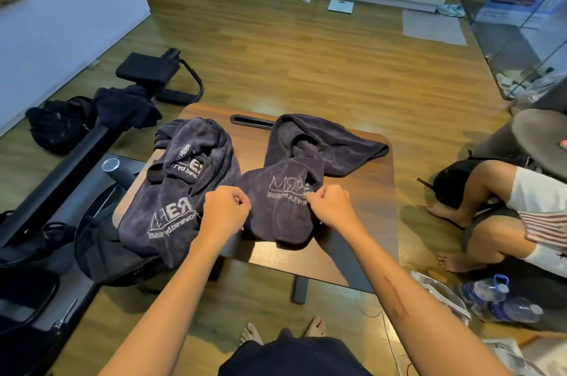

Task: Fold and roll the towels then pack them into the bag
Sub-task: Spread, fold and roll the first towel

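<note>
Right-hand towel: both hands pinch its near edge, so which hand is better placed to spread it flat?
Probably the right hand: the towel bunches toward bare table on its side, while the left hand sits against the towel pile.

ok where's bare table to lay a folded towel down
Bare wood runs along the table's right edge, beside the right towel, and on its near right corner. The left half is crowded by the heaped towels; both hands hold the middle.
</note>
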